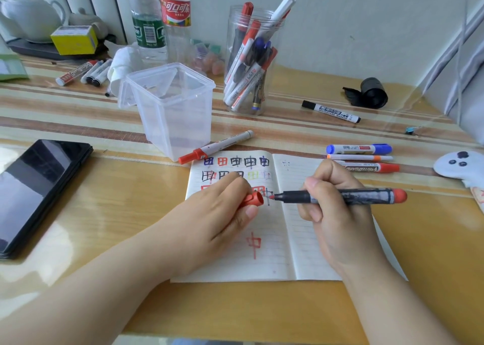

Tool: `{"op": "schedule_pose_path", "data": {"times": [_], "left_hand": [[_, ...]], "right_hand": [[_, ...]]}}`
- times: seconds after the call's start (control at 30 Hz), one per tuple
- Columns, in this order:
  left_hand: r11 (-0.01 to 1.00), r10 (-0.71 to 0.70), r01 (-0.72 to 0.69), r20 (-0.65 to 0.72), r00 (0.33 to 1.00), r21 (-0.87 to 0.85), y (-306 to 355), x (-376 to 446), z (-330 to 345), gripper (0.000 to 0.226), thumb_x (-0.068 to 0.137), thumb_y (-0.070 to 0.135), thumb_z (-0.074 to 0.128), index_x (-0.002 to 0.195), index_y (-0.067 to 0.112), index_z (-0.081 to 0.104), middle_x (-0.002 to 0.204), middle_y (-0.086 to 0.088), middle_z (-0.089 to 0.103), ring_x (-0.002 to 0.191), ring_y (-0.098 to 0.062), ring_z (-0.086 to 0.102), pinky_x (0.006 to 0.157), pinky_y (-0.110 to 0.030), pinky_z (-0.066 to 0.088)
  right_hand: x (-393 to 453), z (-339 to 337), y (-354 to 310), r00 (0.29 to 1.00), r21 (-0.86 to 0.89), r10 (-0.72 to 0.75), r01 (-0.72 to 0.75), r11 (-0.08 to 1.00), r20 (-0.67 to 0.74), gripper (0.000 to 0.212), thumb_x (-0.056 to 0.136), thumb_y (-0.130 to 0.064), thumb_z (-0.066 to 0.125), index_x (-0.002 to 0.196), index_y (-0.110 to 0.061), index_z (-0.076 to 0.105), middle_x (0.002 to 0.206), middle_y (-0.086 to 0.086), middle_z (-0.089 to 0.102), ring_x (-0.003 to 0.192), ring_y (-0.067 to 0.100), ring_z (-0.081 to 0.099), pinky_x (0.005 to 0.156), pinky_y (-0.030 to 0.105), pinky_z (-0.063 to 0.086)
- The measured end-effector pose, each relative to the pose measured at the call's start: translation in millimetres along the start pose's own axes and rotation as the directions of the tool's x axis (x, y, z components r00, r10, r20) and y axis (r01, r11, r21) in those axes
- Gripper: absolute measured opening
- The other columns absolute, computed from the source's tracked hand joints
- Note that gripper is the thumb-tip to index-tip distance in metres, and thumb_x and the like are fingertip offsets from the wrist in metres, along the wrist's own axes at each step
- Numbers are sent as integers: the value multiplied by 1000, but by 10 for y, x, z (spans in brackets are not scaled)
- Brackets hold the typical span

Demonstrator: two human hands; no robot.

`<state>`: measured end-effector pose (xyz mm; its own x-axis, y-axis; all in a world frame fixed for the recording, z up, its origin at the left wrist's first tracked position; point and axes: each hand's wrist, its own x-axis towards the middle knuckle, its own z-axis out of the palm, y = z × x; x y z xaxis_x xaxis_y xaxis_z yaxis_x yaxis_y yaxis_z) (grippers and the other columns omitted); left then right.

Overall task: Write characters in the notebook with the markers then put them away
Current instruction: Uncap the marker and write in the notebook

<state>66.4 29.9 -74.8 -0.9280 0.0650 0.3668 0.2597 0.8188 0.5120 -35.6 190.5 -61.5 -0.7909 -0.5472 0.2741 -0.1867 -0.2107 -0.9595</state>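
Note:
An open lined notebook (285, 240) lies in front of me, its left page carrying rows of square characters in blue, red, black and pale colours. My right hand (337, 214) grips a dark-barrelled red marker (366, 196), held level with its tip pointing left. My left hand (222, 208) holds the marker's red cap (255, 199), whose open mouth faces the tip a short gap away. A round clear jar (248, 59) behind the notebook holds several markers. An empty square clear tub (172, 109) stands to its left.
Loose markers lie around: a red one (217, 147) above the notebook, blue (358, 149), orange (360, 158) and red (372, 167) ones at right, a black one (331, 111) further back, several at back left (83, 73). A dark phone (36, 193) lies at left. Bottles (162, 20) stand behind.

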Motion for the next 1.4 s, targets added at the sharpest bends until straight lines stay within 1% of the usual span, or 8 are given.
{"op": "schedule_pose_path", "data": {"times": [0.4,0.57,0.67,0.83,1.07,1.17,1.27,1.4], "left_hand": [[989,139,-139,14,990,44,54,50,29,11,95,34,36,92,24,40,75,19,32,64,1,31,56,-13,29],[997,81,-81,-26,996,15,109,46,46,17,93,42,35,83,28,36,61,17,38,52,-10,38,47,-24,32],[996,88,-88,-32,996,12,121,45,50,17,92,41,36,82,28,35,60,17,38,51,-9,38,46,-22,31],[989,129,-127,-28,991,70,94,58,51,19,93,35,37,81,21,37,58,13,42,49,-11,37,44,-21,28],[999,36,-41,-116,993,-36,42,98,11,25,89,38,45,85,15,53,59,11,46,52,-8,40,48,-14,32],[998,-24,15,-151,988,-62,44,78,-139,27,90,40,52,97,14,48,61,4,57,52,-12,49,50,-20,41],[991,-127,115,-202,971,-73,62,-40,-503,19,88,38,56,92,23,45,66,15,60,61,-6,57,56,-15,44],[974,-224,217,-429,875,-66,209,-487,-1085,13,81,20,69,84,23,57,75,17,65,73,1,63,70,-14,49]], "right_hand": [[-19,94,38,977,-72,87,-74,995,197,17,69,-20,75,61,-20,60,49,-11,53,46,-1,46,51,9,36],[13,97,-3,987,12,157,-156,988,-19,50,69,-73,55,66,-22,58,48,-11,41,45,4,35,49,19,31],[23,66,5,971,73,201,-193,978,-127,33,78,-37,40,53,-16,43,45,-6,33,43,11,27,47,25,25],[26,139,38,970,165,240,-233,958,-23,25,76,-20,38,55,-18,24,44,-6,27,44,13,19,43,24,21],[30,153,37,957,159,284,-289,944,58,30,77,-35,63,57,-19,46,46,-2,39,40,7,35,42,20,27],[-18,122,-62,928,-102,313,-298,949,203,37,63,-44,81,76,-16,61,59,0,61,51,10,52,52,20,43],[-62,152,-244,919,-300,307,-230,926,245,26,67,-26,77,83,-13,61,62,-4,64,57,9,58,56,20,48],[-126,715,-555,920,-232,142,-57,971,366,8,81,-19,67,86,-13,63,72,1,70,63,8,63,59,19,50]]}}
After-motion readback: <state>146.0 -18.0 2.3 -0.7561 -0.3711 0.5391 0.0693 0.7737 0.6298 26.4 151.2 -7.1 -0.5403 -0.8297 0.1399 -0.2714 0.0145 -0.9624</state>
